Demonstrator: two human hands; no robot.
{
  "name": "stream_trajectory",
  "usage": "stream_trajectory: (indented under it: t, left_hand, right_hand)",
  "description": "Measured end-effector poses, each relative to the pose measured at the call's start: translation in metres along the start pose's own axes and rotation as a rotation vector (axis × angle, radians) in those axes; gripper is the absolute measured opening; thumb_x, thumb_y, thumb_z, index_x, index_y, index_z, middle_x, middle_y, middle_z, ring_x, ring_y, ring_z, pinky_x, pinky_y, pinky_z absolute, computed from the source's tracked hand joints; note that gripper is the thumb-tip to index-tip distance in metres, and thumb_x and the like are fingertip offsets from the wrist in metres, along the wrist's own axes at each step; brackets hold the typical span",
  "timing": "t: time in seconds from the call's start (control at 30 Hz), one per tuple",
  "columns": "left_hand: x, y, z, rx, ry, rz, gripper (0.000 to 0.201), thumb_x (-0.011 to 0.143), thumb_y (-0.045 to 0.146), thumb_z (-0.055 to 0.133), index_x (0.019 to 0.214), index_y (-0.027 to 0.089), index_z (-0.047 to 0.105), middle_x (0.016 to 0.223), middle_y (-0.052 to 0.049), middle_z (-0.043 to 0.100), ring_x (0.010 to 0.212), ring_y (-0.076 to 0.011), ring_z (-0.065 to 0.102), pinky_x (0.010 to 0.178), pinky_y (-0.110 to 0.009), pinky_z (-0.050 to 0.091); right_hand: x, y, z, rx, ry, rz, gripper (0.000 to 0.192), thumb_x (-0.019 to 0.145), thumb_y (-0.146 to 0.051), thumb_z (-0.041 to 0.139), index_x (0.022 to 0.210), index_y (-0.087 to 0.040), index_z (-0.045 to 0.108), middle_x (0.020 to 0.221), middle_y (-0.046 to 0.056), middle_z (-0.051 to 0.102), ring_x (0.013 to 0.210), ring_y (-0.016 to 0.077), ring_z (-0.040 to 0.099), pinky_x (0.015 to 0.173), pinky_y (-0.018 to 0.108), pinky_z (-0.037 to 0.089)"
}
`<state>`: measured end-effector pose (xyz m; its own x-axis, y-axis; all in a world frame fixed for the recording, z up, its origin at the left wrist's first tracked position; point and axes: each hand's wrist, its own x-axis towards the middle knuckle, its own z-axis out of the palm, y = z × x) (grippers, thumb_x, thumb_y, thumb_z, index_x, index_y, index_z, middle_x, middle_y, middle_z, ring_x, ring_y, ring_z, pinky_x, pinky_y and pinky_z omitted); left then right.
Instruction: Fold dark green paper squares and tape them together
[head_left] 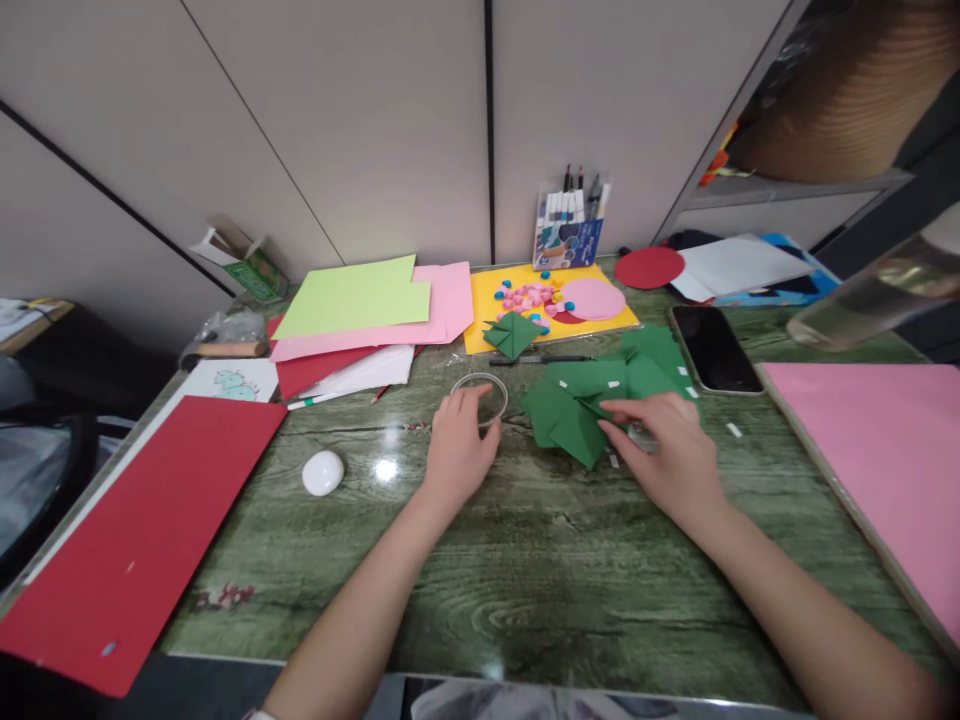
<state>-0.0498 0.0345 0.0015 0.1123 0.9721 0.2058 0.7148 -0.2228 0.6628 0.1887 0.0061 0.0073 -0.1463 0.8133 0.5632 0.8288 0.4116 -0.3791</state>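
— Fingers first: what are the two hands doing?

— Left hand (pixel 457 445) lies on the green tabletop (pixel 525 570) with its fingers (pixel 472 400) curled against the near rim of a clear tape ring (pixel 480 397); they touch it, but whether they grip it I cannot tell. Right hand (pixel 667 455) has its fingers (pixel 622 412) close together, pressing flat on the folded green paper pieces (pixel 592 395).

— Where exactly does that green paper sit?

— Mid-tabletop, just right of the tape ring, spreading back toward a black phone (pixel 714 348) that lies face up beside it. Small white scraps (pixel 733 430) dot the surface around it.

— And behind?

— A smaller green folded piece (pixel 514 333) rests on the front edge of a yellow sheet (pixel 551 300), which also carries pink and blue beads (pixel 529 297) and a pink disc (pixel 594 298). A marker pack (pixel 568 230) stands against the wall.

— To the sides?

— Left: light green and pink sheets (pixel 360 300) stacked, a large red sheet (pixel 142 540), and a white oval object (pixel 323 472). Right: a pink board (pixel 885 450) and a red disc (pixel 649 267).
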Motion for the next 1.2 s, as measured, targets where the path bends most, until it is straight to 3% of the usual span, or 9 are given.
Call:
stream_trajectory:
  t: [0.1,0.23,0.37,0.5,0.63,0.77,0.9,1.03,1.2]
  left_hand:
    - [-0.004,-0.001,0.001,0.396,-0.038,0.072,0.030,0.079,0.026,0.056,0.107,0.017,0.053,0.111,-0.011,0.056,0.105,-0.0273,0.048,0.088,-0.043,0.038]
    - [-0.006,-0.001,0.004,0.515,-0.067,0.119,0.011,0.083,0.026,0.051,0.087,0.017,0.056,0.094,-0.009,0.058,0.094,-0.0248,0.051,0.082,-0.039,0.038]
    - [-0.005,0.003,0.000,0.357,-0.001,0.110,0.012,0.086,0.023,0.045,0.084,0.016,0.054,0.083,-0.009,0.060,0.084,-0.0241,0.054,0.078,-0.039,0.038]
    - [-0.013,0.021,-0.007,-0.073,-0.031,0.062,0.010,0.087,0.025,0.040,0.088,0.018,0.048,0.076,-0.005,0.061,0.070,-0.0178,0.056,0.066,-0.029,0.040]
    - [-0.031,0.043,-0.009,-0.309,-0.160,0.048,0.003,0.084,0.022,0.045,0.082,0.020,0.042,0.062,0.002,0.056,0.058,-0.0128,0.053,0.060,-0.024,0.040]
    - [-0.043,0.053,-0.005,-0.358,-0.240,0.120,0.006,0.078,0.017,0.049,0.081,0.020,0.045,0.066,0.000,0.057,0.061,-0.0131,0.054,0.061,-0.025,0.041]
    - [-0.046,0.052,-0.001,-0.299,-0.263,0.208,0.006,0.078,0.017,0.049,0.084,0.019,0.048,0.072,-0.003,0.059,0.065,-0.0147,0.054,0.063,-0.027,0.042]
    - [-0.047,0.048,0.001,-0.309,-0.289,0.211,0.010,0.082,0.020,0.048,0.091,0.019,0.050,0.076,-0.004,0.062,0.069,-0.0161,0.057,0.066,-0.029,0.044]
    - [-0.049,0.042,0.007,-0.266,-0.225,0.225,0.018,0.086,0.022,0.047,0.102,0.020,0.053,0.086,-0.006,0.066,0.079,-0.0179,0.061,0.072,-0.031,0.046]
  right_hand:
    - [0.001,0.002,0.003,0.029,-0.092,-0.013,0.009,0.080,-0.026,0.060,0.089,-0.024,0.063,0.080,0.002,0.065,0.082,0.0197,0.054,0.074,0.036,0.039]
    - [0.003,-0.001,0.001,0.194,-0.186,0.047,0.016,0.077,-0.026,0.062,0.093,-0.024,0.062,0.094,0.003,0.064,0.094,0.0220,0.054,0.080,0.039,0.041]
    - [0.003,-0.004,-0.004,0.286,-0.085,0.103,0.009,0.080,-0.026,0.058,0.088,-0.024,0.062,0.091,0.003,0.064,0.092,0.0209,0.055,0.081,0.039,0.043]
    - [0.000,-0.012,-0.008,0.297,0.041,0.119,0.006,0.081,-0.023,0.057,0.085,-0.024,0.061,0.083,0.002,0.064,0.085,0.0196,0.057,0.076,0.036,0.044]
    - [-0.008,-0.031,-0.012,0.347,-0.062,0.091,0.029,0.084,-0.023,0.054,0.113,-0.027,0.053,0.093,0.002,0.067,0.090,0.0191,0.059,0.081,0.037,0.045]
    - [-0.016,-0.043,-0.012,0.375,-0.177,0.023,0.054,0.085,-0.022,0.052,0.135,-0.028,0.032,0.109,0.005,0.065,0.103,0.0192,0.057,0.088,0.038,0.045]
    - [-0.020,-0.043,-0.008,0.432,-0.189,0.063,0.043,0.084,-0.022,0.053,0.126,-0.029,0.046,0.115,0.005,0.063,0.103,0.0189,0.059,0.085,0.035,0.050]
    - [-0.019,-0.043,-0.007,0.485,-0.170,0.143,0.031,0.082,-0.022,0.057,0.112,-0.028,0.057,0.103,0.003,0.067,0.094,0.0177,0.063,0.079,0.032,0.053]
    - [-0.017,-0.045,-0.005,0.602,-0.156,0.281,0.021,0.078,-0.024,0.060,0.099,-0.027,0.064,0.099,0.003,0.069,0.092,0.0195,0.065,0.080,0.035,0.053]
